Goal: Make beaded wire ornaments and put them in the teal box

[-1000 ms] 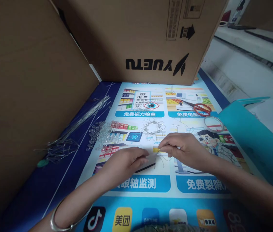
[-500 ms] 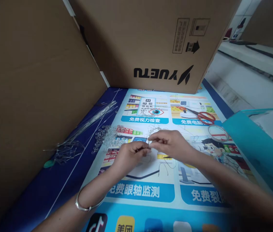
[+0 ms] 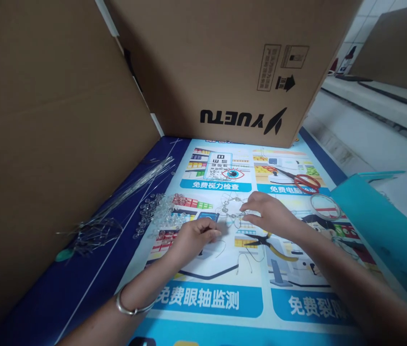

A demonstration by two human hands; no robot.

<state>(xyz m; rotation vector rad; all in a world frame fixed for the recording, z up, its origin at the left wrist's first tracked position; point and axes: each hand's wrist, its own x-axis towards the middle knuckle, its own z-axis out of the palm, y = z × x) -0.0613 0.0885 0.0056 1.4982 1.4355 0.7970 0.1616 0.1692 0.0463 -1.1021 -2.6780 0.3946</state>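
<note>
My left hand (image 3: pixel 200 235) is closed, thumb pressed to the curled forefinger. What it pinches, if anything, is too small to make out. To the right, my right hand (image 3: pixel 268 211) reaches in with thumb and fingers apart. Its fingertips are at the right edge of a ring of beaded wire (image 3: pixel 226 210), which lies on the printed sheet; whether they touch it I cannot tell. Yellow-handled pliers (image 3: pixel 266 241) lie just below that hand. Thin loose wires (image 3: pixel 243 262) curl beside the pliers. Left of my left hand spreads a pile of clear beads (image 3: pixel 162 211).
A bundle of thin wires (image 3: pixel 141 178) lies along the left side. Red-handled scissors (image 3: pixel 306 182) and a wire or tape ring (image 3: pixel 325 206) sit at the right, near a turquoise box (image 3: pixel 379 226). Cardboard panels (image 3: pixel 246 72) stand behind and at the left.
My hands, together half a second ago, have separated. The right one has opened its fingers at the beaded ring. The left stays closed. The pliers now show beneath the right hand.
</note>
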